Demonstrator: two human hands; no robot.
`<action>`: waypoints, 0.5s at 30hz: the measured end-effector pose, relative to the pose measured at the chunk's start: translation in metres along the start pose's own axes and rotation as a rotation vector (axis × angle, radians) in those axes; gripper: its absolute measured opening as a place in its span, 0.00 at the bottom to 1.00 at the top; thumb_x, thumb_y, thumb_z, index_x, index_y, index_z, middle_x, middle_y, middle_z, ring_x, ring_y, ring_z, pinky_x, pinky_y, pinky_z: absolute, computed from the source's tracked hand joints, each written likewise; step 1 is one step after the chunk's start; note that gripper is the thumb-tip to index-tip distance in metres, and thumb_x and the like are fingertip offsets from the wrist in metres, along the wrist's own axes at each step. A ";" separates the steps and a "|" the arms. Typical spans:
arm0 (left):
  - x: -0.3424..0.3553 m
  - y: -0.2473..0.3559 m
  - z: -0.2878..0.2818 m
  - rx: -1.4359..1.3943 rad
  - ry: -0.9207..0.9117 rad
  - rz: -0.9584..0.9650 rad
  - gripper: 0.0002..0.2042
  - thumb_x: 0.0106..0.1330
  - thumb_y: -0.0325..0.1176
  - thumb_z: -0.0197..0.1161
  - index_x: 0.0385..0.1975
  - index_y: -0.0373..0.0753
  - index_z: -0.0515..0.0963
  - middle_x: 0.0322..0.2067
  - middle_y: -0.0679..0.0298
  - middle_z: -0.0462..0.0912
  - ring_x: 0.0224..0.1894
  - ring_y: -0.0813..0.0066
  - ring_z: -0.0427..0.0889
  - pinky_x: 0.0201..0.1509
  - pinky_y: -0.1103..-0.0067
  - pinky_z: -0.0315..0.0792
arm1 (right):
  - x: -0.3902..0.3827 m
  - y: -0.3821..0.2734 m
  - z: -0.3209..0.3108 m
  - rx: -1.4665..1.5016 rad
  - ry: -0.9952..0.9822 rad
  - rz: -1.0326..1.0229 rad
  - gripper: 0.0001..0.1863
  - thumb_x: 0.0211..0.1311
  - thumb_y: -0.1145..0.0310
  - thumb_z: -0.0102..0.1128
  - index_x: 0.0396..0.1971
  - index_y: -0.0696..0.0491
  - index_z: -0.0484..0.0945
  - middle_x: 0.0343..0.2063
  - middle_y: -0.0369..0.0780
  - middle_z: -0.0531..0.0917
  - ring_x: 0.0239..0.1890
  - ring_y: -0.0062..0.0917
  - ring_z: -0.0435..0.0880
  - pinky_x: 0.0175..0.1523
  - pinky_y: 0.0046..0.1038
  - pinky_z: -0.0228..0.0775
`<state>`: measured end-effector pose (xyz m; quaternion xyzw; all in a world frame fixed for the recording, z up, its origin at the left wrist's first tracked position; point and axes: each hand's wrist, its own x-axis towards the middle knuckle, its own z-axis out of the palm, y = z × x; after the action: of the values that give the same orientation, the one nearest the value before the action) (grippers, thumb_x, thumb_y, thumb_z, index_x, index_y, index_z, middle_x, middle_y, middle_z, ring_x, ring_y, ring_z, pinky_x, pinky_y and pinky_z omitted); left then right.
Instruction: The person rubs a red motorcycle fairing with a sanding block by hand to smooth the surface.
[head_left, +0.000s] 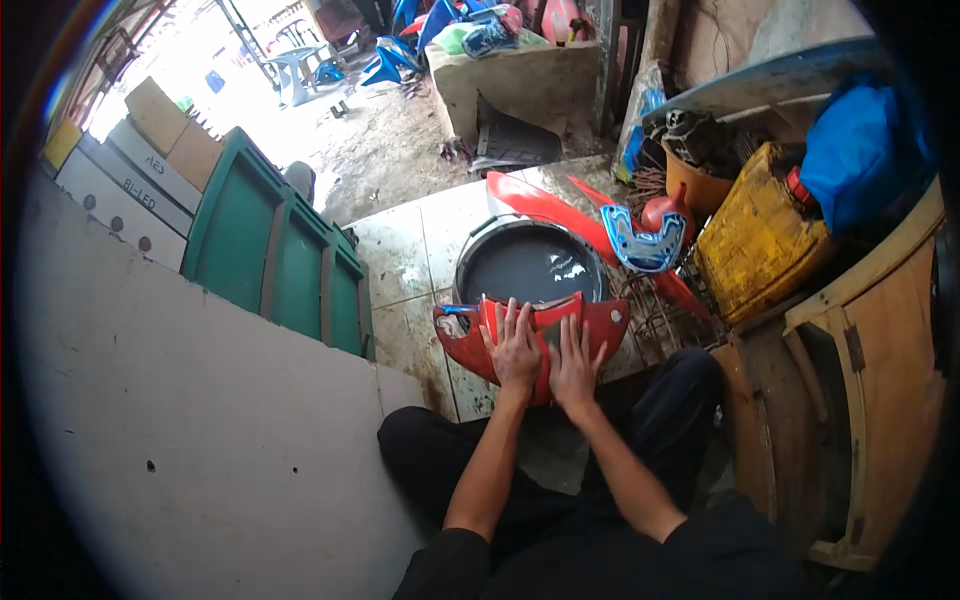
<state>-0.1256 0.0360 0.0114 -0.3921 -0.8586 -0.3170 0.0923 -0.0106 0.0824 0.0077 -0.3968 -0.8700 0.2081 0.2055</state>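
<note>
A red curved plastic panel (463, 349) lies across the near rim of a black tub of dark water (520, 258). My left hand (513, 355) rests on the panel's middle with fingers stretched out and spread. Beside it, my right hand (574, 372) lies flat on the panel, fingers extended; a dark grey patch, possibly a thin sheet, shows under them. Behind the tub are more red plastic parts (530, 200) and a blue-and-white curved part (645, 240).
A green panel (235, 220), boxes (175, 155) and a pale wall (200, 430) bound my left. A yellow jerrycan (755, 240), blue bag (855, 160), orange bucket (700, 175) and wooden furniture (865, 400) crowd my right. A concrete block (515, 90) stands beyond the tiles.
</note>
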 end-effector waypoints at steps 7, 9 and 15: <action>0.001 0.008 0.006 0.004 0.036 0.007 0.19 0.71 0.36 0.54 0.61 0.50 0.75 0.67 0.63 0.70 0.73 0.61 0.62 0.75 0.47 0.46 | 0.027 0.000 -0.002 -0.044 0.081 0.143 0.35 0.76 0.49 0.42 0.75 0.52 0.53 0.75 0.43 0.55 0.77 0.45 0.49 0.71 0.69 0.30; 0.001 0.015 0.008 -0.004 0.027 0.007 0.19 0.71 0.36 0.54 0.62 0.50 0.75 0.67 0.63 0.70 0.74 0.62 0.62 0.75 0.47 0.46 | 0.050 0.009 -0.005 -0.073 0.059 0.169 0.35 0.76 0.49 0.41 0.75 0.52 0.53 0.75 0.43 0.55 0.77 0.45 0.49 0.71 0.69 0.31; -0.003 0.006 0.007 0.013 0.019 -0.002 0.20 0.71 0.37 0.53 0.62 0.50 0.74 0.68 0.63 0.68 0.74 0.62 0.60 0.75 0.46 0.45 | -0.028 -0.004 0.006 -0.056 -0.014 0.076 0.35 0.74 0.51 0.43 0.75 0.51 0.52 0.76 0.43 0.52 0.78 0.41 0.48 0.72 0.68 0.30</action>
<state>-0.1192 0.0414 0.0076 -0.3877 -0.8601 -0.3153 0.1028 0.0004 0.0571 -0.0002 -0.4337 -0.8613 0.1939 0.1802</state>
